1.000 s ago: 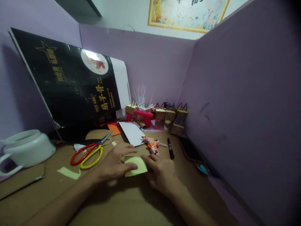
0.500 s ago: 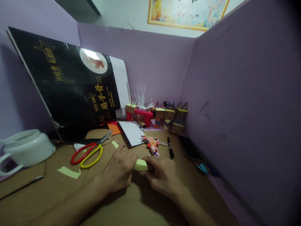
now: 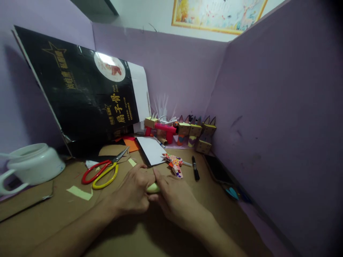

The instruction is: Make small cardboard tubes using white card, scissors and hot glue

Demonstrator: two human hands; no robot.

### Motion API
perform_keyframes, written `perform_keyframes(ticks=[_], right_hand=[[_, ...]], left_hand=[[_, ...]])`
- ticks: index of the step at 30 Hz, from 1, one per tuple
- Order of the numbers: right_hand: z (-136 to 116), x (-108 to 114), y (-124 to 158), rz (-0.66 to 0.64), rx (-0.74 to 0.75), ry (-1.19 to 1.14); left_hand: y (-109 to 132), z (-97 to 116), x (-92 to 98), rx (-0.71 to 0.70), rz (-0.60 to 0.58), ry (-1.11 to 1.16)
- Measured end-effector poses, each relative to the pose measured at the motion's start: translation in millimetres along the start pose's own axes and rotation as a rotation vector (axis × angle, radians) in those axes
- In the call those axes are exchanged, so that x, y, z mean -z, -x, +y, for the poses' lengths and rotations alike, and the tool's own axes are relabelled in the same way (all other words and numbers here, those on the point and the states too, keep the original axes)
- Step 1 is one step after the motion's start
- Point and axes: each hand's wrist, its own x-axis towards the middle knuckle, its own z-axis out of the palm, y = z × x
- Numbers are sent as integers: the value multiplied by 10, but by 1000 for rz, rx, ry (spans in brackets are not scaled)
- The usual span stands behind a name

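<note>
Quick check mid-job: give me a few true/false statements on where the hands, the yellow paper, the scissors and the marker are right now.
1. The left hand and the right hand both grip the yellow paper. True.
2. The scissors are in the left hand. False: they lie on the table, left of the hands, untouched.
3. The black marker lies right of the patterned paper figure. True.
4. The white cup stands against the right wall. False: it sits at the far left edge.
</note>
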Motion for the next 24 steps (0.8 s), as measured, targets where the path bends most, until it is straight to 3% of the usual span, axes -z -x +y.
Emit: perform_keyframes(ticks=[3, 9, 15, 24], right_hand=[[-12, -48, -66, -87, -69, -20], [67, -56, -38, -12, -83, -150], [110, -176, 3, 19, -78, -54], [115, -155, 23, 26, -134, -25]], left_hand=[[-6, -32, -26, 31, -33, 76], [-18, -74, 17, 191, -132, 299], [8, -72, 173, 68, -258, 591], [42, -176, -37, 236, -71, 536]])
